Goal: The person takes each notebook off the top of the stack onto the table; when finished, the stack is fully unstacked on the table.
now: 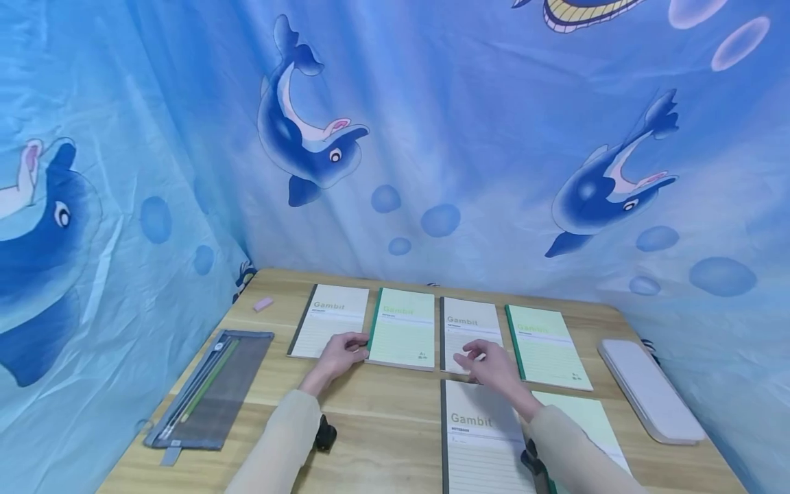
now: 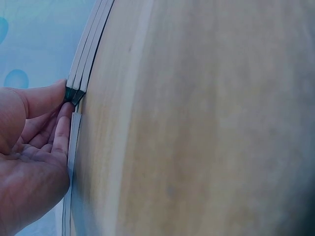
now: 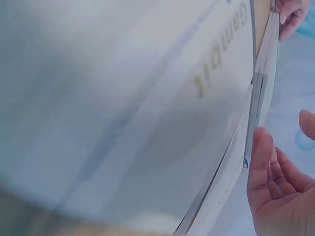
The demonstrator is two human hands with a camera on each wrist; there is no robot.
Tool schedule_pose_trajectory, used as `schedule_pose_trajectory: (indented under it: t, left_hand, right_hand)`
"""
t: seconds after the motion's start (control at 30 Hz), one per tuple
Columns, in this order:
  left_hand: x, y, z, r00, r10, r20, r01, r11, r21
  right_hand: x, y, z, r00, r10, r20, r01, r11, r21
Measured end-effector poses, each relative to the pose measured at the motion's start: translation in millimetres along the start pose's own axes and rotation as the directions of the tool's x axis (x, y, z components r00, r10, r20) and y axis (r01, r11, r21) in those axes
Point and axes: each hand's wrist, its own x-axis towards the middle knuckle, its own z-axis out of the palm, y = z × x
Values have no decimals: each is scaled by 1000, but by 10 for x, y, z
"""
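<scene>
Notebooks (image 1: 404,329) show covers in head view, edges from left wrist.

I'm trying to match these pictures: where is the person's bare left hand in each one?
Head: the bare left hand is below and left of centre, touching a pale-green paper notebook.
Left wrist: left hand along the left edge.
Right wrist: left hand small, top right; the larger one is the right hand.
Shared landmark: the blue backdrop printed with bubbles.

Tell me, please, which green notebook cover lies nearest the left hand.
The leftmost green cover, touching the left hand; both other visible green covers lie farther right.
</scene>
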Motion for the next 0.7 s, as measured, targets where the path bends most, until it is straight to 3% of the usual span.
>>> schedule_pose_trajectory:
  t: [0.3,0.7]
  left_hand:
    - [27,-14,-3,1000,-8,-9,8,1000,10]
    - [15,9,-3,1000,-8,-10,8,1000,5]
  right_hand:
    - [345,-147,252,998,53,21,-55,991,123]
    - [614,-255,488,998,66,9,-67,987,145]
